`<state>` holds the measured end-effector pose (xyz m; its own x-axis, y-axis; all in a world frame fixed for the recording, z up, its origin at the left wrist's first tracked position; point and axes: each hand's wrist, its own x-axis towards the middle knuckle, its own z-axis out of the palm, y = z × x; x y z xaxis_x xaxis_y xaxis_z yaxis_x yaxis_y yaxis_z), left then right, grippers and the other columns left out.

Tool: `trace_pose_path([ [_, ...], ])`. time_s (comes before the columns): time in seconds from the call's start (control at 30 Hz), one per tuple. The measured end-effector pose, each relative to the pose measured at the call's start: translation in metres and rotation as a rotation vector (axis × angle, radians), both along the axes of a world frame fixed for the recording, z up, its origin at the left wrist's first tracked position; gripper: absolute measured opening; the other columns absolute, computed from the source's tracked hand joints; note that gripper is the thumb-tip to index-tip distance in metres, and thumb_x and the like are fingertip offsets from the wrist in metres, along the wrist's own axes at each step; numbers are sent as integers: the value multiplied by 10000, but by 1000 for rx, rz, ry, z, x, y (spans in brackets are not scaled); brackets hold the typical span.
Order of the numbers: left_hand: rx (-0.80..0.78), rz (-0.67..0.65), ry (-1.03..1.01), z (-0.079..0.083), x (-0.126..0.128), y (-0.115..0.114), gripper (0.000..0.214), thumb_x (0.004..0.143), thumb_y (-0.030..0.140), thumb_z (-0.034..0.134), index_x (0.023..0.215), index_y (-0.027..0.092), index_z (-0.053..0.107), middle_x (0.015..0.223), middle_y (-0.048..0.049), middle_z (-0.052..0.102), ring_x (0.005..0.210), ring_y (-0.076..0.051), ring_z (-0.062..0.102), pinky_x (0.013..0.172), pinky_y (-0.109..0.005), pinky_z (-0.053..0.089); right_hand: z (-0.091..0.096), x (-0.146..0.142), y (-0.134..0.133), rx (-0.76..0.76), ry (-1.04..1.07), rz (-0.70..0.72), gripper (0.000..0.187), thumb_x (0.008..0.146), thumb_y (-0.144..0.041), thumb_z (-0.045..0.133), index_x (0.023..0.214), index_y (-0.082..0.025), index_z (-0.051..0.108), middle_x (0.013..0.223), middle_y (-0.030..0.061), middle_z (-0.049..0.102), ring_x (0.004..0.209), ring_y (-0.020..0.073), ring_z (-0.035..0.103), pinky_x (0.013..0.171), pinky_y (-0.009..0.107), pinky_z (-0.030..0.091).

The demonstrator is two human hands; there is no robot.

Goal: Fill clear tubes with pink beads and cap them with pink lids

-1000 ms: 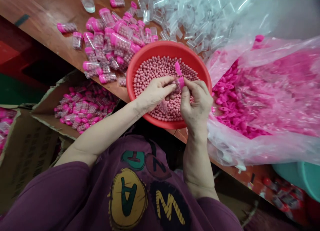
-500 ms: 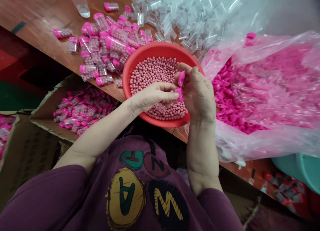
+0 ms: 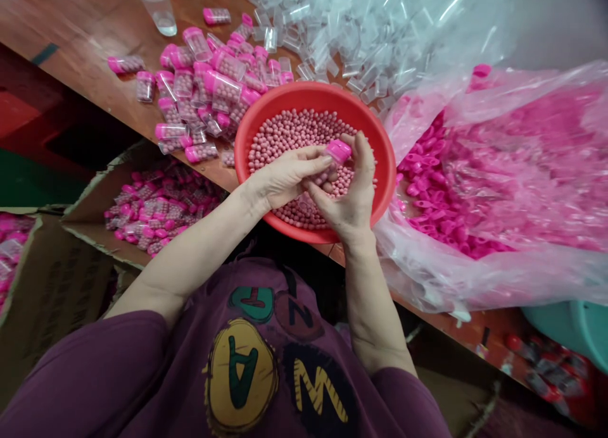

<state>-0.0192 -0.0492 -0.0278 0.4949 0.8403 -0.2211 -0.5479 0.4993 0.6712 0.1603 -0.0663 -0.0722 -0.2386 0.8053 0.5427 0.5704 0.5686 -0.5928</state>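
A wooden desk point(image 3: 71, 45) ran on a slant through the workplace, above an open cardboard box point(image 3: 85, 232) heaped with pink-capped tubes. On the desk, a clear plastic bag point(image 3: 494, 280) lay spread open around a mass of pink caps point(image 3: 427, 200), and a drift of empty clear tubes point(image 3: 304, 42) spread behind a red plastic bowl point(image 3: 316, 96). A pile of filled capped tubes point(image 3: 209, 90) lay just beside the bowl, and a clear plastic cup point(image 3: 159, 11) with a little water stood at the far edge. A teal tub point(image 3: 570, 324) sat low at the right. A person in a purple top point(image 3: 237, 362) worked over the bowl, capping tubes by hand. The left hand point(image 3: 289, 175) and right hand point(image 3: 349, 200) met above pink beads point(image 3: 294, 147), with a pink-capped tube point(image 3: 338, 153) held between them just over the bowl. The left fingers point(image 3: 316, 161) were closed against the tube's body, and the right fingers point(image 3: 361, 156) curled around it from the other side. The top bore large letters, with A and W legible on round patches. No brand could be read on the tubes or the box.
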Motion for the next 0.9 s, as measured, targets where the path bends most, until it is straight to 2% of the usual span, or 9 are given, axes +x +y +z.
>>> trace_pose_path([
  [0.1,88,-2,12,0,-2,-2,291,979,350,997,1024,164,777,872,10,735,768,-101,692,799,-229,587,-1,-2,-3,117,23,-21,803,1103,-537,724,1782,-417,312,1728,121,551,1653,416,599,1375,741,504],
  [0.2,227,47,86,-10,0,-2,320,961,403,1004,1027,166,800,938,-13,753,857,-129,706,862,-262,578,2,-2,-6,223,52,4,648,1097,-455,727,1667,-392,426,1674,104,603,1589,379,658,1309,712,585],
  [0.3,350,189,303,-22,6,0,389,844,276,1063,1126,163,819,1052,-30,795,956,-160,725,940,-295,573,4,-1,-7,290,17,3,565,1081,-369,709,1592,-358,468,1658,110,622,1575,363,669,1294,691,609],
  [0.4,421,313,510,-26,12,-3,439,768,126,1044,1153,165,836,1037,-17,814,928,-157,715,879,-280,549,6,-1,-7,308,-64,-19,588,1086,-287,661,1628,-352,445,1670,135,609,1589,347,650,1342,669,569],
  [0.5,399,225,453,-16,11,-8,82,953,192,901,972,157,829,891,-2,783,813,-128,690,792,-254,532,12,-3,-9,180,-121,-89,725,1100,-369,655,1760,-366,354,1675,141,597,1601,385,633,1356,720,530],
  [0.57,324,109,333,-6,7,-11,284,1067,319,822,844,148,784,844,-19,772,789,-122,699,792,-242,553,17,-3,-12,63,-161,-138,808,1078,-487,700,1798,-353,360,1672,162,610,1593,429,626,1352,747,524],
  [0.63,250,28,236,2,3,-12,422,1100,432,820,798,146,747,832,-38,778,806,-130,731,821,-238,582,21,-3,-13,-21,-187,-174,850,1046,-532,747,1801,-351,400,1684,181,614,1599,451,603,1375,750,500],
  [0.77,155,-21,125,6,1,-11,386,1070,439,894,874,151,727,838,-50,792,837,-158,787,856,-253,625,24,-4,-14,-100,-145,-193,856,1012,-517,790,1773,-334,444,1691,196,605,1605,487,556,1422,795,398],
  [0.9,84,1,118,3,5,-10,365,1101,410,864,895,152,711,806,-34,776,766,-142,759,798,-247,621,26,-9,-15,-191,-139,-212,746,1023,-524,809,1681,-288,550,1626,236,641,1572,540,532,1394,860,351],
])
